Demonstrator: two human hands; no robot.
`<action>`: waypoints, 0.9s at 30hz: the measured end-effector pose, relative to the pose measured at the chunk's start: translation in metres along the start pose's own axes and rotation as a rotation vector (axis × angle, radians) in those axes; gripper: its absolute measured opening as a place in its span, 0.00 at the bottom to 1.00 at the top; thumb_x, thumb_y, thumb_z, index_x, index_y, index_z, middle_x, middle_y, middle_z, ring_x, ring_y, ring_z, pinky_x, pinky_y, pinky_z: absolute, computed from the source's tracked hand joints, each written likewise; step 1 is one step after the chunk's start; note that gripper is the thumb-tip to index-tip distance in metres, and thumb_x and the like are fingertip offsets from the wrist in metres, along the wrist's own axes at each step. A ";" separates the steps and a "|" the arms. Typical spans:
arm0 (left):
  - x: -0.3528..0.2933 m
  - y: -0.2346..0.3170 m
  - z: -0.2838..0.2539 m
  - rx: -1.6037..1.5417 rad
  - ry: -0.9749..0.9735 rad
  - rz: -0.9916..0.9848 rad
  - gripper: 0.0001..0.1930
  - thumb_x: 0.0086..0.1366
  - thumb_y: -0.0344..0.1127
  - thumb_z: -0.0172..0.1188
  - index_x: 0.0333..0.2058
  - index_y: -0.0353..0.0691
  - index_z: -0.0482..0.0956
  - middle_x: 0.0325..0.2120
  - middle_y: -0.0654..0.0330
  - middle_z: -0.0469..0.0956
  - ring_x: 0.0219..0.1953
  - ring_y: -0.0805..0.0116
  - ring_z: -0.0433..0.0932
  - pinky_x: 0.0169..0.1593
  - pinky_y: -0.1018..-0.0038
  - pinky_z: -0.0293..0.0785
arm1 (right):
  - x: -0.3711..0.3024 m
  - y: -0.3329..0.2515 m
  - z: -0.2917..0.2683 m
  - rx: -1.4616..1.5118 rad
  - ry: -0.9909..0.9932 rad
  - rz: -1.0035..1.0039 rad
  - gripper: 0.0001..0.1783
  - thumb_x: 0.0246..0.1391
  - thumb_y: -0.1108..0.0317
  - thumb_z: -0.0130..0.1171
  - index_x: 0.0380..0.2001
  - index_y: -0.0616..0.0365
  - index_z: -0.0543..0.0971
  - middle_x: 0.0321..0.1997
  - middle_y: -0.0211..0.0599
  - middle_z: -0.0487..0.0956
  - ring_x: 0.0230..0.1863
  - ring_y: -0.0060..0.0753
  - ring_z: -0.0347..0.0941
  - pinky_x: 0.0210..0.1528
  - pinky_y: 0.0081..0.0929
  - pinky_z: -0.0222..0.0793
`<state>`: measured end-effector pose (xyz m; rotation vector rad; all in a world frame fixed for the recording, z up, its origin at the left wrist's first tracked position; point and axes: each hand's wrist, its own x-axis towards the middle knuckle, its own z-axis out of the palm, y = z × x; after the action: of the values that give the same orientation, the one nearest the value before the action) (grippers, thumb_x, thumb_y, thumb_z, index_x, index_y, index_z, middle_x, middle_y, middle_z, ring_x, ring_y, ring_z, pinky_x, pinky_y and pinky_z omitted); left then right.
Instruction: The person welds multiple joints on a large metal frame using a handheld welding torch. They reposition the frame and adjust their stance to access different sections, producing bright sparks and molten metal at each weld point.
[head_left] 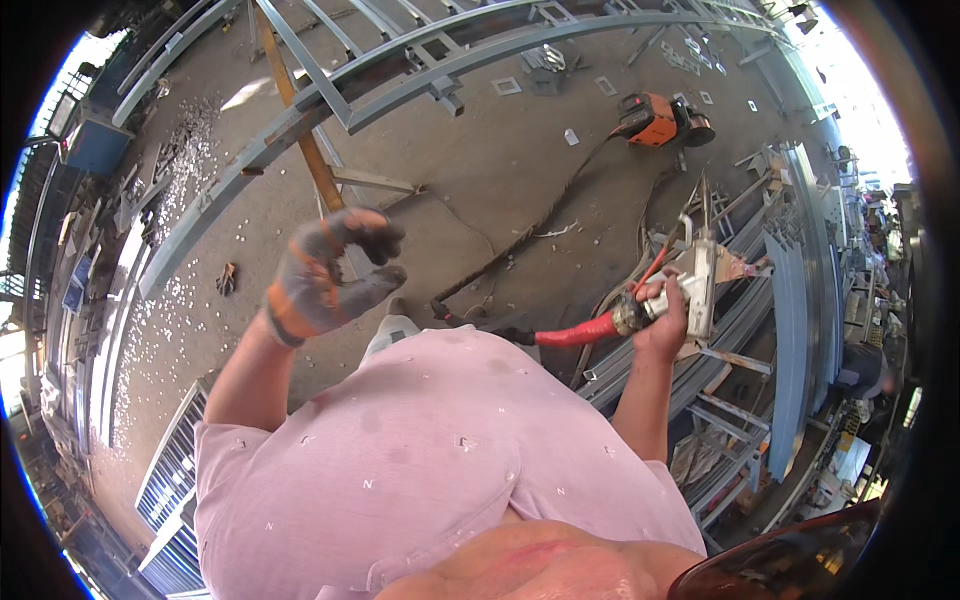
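My left hand (pixel 335 275) wears a grey and orange work glove and is raised at the left. Its fingers are curled but apart, with nothing between them. At the right, my bare right hand (pixel 664 315) is wrapped round the grip of a pale welding gun (pixel 703 275). The gun's narrow tip points up and away from me. A thick red sleeve (pixel 578 331) runs from the grip to the left and joins a dark cable (pixel 530 237).
An orange machine with a spool (pixel 652 120) stands on the floor ahead. Long grey metal frames (pixel 440 75) cross the far side, propped near a rusty bar (pixel 322 175). Stacked metal profiles (pixel 790 330) lie at right. A dark glove (pixel 227 279) lies on the floor at left.
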<state>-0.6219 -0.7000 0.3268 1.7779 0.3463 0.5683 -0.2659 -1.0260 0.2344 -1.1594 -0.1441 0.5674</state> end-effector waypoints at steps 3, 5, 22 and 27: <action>-0.019 -0.061 0.031 0.092 0.012 -0.211 0.23 0.59 0.33 0.79 0.51 0.35 0.82 0.40 0.58 0.85 0.42 0.68 0.83 0.52 0.71 0.80 | 0.046 -0.022 0.033 0.120 -0.130 0.018 0.15 0.73 0.57 0.57 0.53 0.54 0.76 0.28 0.25 0.75 0.31 0.28 0.74 0.57 0.52 0.76; -0.019 -0.096 0.054 0.123 -0.020 -0.218 0.24 0.59 0.36 0.80 0.50 0.36 0.82 0.40 0.57 0.85 0.43 0.66 0.82 0.52 0.71 0.80 | 0.075 -0.028 0.069 0.173 -0.217 0.014 0.15 0.73 0.56 0.57 0.53 0.54 0.77 0.28 0.25 0.75 0.31 0.28 0.74 0.59 0.53 0.75; 0.018 -0.194 0.060 -0.062 0.089 -0.295 0.14 0.67 0.32 0.71 0.48 0.37 0.82 0.37 0.59 0.85 0.38 0.73 0.81 0.45 0.71 0.79 | 0.183 0.054 0.304 0.018 -0.397 0.428 0.13 0.74 0.53 0.59 0.45 0.51 0.75 0.26 0.26 0.75 0.31 0.31 0.76 0.55 0.54 0.79; 0.003 -0.167 0.033 -0.156 0.251 -0.459 0.13 0.66 0.31 0.74 0.46 0.34 0.83 0.35 0.59 0.87 0.36 0.76 0.82 0.41 0.73 0.80 | 0.216 0.102 0.339 -0.030 -0.321 0.605 0.13 0.71 0.56 0.63 0.40 0.53 0.77 0.29 0.31 0.77 0.32 0.35 0.76 0.45 0.46 0.80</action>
<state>-0.5921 -0.6788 0.1610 1.4156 0.8355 0.4713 -0.2503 -0.6118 0.2428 -1.1304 -0.0735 1.2912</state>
